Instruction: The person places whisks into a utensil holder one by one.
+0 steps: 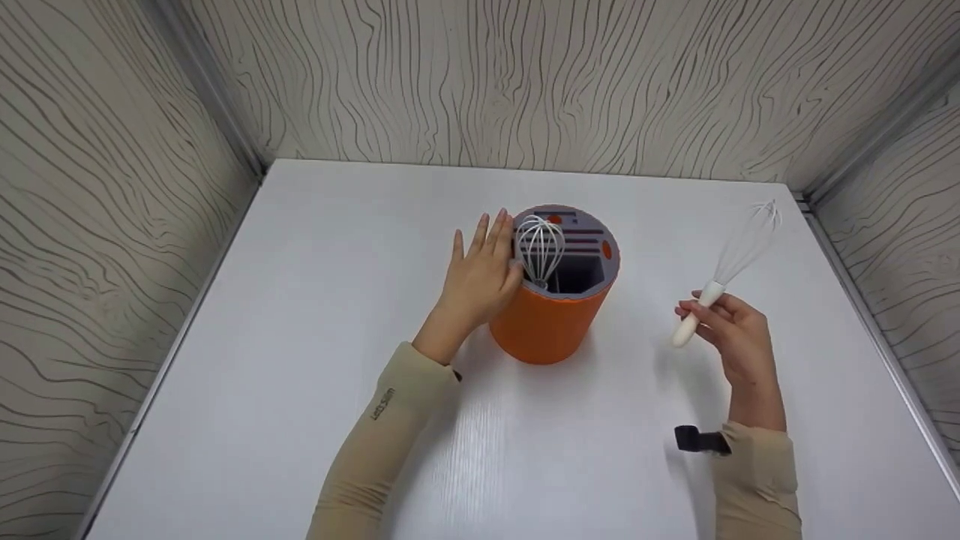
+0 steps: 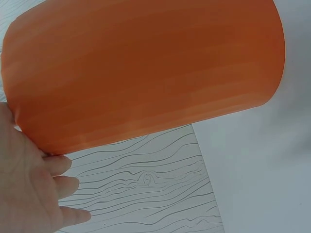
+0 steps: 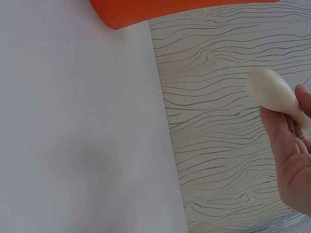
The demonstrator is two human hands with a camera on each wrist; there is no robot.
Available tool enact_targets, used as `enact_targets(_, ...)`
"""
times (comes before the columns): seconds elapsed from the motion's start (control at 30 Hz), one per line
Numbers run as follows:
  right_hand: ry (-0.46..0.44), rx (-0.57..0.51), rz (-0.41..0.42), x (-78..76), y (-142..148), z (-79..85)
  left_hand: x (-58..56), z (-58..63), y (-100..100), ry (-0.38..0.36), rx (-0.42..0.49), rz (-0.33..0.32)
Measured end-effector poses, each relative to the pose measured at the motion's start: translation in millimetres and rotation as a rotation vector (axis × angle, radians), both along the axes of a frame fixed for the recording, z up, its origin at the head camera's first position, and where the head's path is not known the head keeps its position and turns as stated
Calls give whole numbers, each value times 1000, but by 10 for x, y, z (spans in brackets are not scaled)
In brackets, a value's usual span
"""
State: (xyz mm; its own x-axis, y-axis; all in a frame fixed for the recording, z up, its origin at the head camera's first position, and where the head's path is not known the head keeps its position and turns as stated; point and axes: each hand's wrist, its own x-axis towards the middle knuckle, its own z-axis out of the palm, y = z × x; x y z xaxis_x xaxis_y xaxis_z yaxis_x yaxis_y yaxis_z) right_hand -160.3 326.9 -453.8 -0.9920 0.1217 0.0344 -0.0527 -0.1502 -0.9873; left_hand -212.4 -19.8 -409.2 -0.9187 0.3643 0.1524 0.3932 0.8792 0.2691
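Observation:
An orange cylindrical utensil holder (image 1: 546, 326) with a grey slotted top stands upright on the white table. One whisk (image 1: 541, 251) is in its left part, wire head up and its handle hidden inside. Against the holder's upper left side rests my left hand (image 1: 480, 281), fingers straight, thumb at the rim; the left wrist view shows that hand (image 2: 34, 184) beside the orange wall (image 2: 146, 68). To the right of the holder, my right hand (image 1: 739, 337) pinches a second whisk (image 1: 712, 292) by its cream handle (image 3: 272, 90), above the table, wires pointing up and right.
The white table (image 1: 300, 300) reaches back to a wall (image 1: 480, 82) with a wavy line pattern. Similar panels stand on both sides, with metal rails (image 1: 217, 82) at the corners. The holder's top has narrow slots, orange-edged holes and a wide dark opening (image 1: 577, 274).

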Motion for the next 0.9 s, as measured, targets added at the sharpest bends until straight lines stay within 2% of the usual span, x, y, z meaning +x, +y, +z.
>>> enact_targets(0.2,13,19,3,12,-95,35,-1,-3,5,-11,10,0)
enact_targets(0.57,78,54,-17,46,-252,193,0,-7,4,-12,30,-1)
enact_targets(0.9,128,81,-27,78,-351,309,1,-3,9,-24,12,5)
